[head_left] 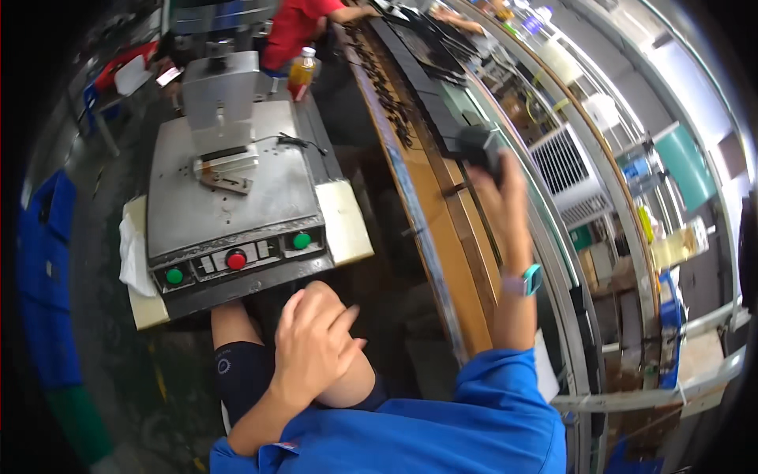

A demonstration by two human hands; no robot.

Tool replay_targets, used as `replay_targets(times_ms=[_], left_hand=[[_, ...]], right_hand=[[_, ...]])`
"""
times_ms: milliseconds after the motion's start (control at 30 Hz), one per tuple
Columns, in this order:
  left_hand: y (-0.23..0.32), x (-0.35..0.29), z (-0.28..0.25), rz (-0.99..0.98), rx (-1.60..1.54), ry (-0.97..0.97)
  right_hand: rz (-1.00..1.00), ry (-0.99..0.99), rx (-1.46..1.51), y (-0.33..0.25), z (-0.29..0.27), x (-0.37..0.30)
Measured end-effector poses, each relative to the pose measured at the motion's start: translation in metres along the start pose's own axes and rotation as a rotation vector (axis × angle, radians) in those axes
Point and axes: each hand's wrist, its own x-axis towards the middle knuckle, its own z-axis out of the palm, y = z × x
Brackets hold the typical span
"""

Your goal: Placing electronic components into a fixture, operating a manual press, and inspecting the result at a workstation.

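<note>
My right hand (501, 193) is stretched out over the work line on the right. It grips a dark, block-shaped piece (480, 148), smeared by motion, so its exact kind cannot be made out. Under and beyond that piece runs a row of flat black pieces (422, 95) along the line. My left hand (313, 344) lies over my knee, its fingers loosely apart and nothing in them. In front of my legs stands a metal press machine (276, 197), with a small metal fixture (227, 170) on its plate. Two green buttons and a red button (236, 259) sit on its front panel.
A bottle of amber drink (301, 73) stands behind the press. Many small dark parts (383, 95) lie along the wooden ledge (418, 186). A person in a red top (296, 31) works farther up the line. Blue crates (47, 268) stand at the left; metal rails run along the right.
</note>
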Motion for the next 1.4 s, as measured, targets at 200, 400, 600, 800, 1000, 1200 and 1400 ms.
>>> replay_targets(times_ms=[200,400,600,800,1000,1200,1400], left_hand=[[-0.011,-0.005,-0.004,-0.054,0.070,-0.007],[-0.014,-0.001,-0.010,-0.088,0.060,-0.029],[-0.011,0.013,-0.004,-0.041,-0.006,-0.076],[-0.008,0.005,0.004,-0.034,-0.088,-0.047],[-0.045,-0.008,-0.019,-0.065,-0.414,0.040],[-0.178,0.030,-0.083,-0.407,-0.188,0.298],[-0.322,0.133,-0.080,-0.150,0.068,0.387]], right_hand=[[0.347,0.130,-0.866,0.301,-0.170,-0.095],[0.953,-0.066,-1.094,0.320,-0.157,-0.174],[0.415,-0.098,-0.436,0.247,-0.036,-0.036],[0.908,-0.275,-0.167,0.220,0.099,0.069],[0.553,-0.152,-0.542,0.275,0.090,0.043],[0.073,0.111,-0.622,0.189,-0.038,0.009],[-0.092,0.655,0.112,0.052,-0.044,0.060]])
